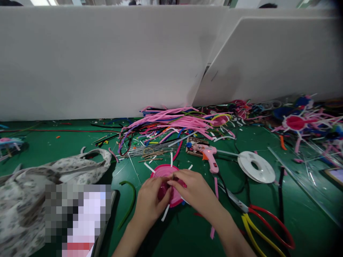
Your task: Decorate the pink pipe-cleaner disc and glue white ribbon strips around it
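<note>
A round pink disc (pixel 175 200) with white strips sticking out round its edge lies before me on the green table. My left hand (pixel 151 200) is closed over its left side, fingers curled on a dark pink shiny piece (pixel 162 191) at the disc's middle. From the right, my right hand (pixel 193 184) reaches over the disc with thumb and forefinger pinched together. The fingertips of both hands meet there; whatever small thing sits between the right fingertips is mostly hidden.
Beyond the hands lie a heap of pink pipe cleaners (pixel 171 123), thin metal wires (pixel 150 151) and a pink glue gun (pixel 211 159). To the right are a white spool (pixel 255 167) and red-and-yellow-handled scissors (pixel 248 210). Patterned cloth (pixel 24 207) and a phone (pixel 84 221) occupy the left. A white partition (pixel 107 60) stands behind.
</note>
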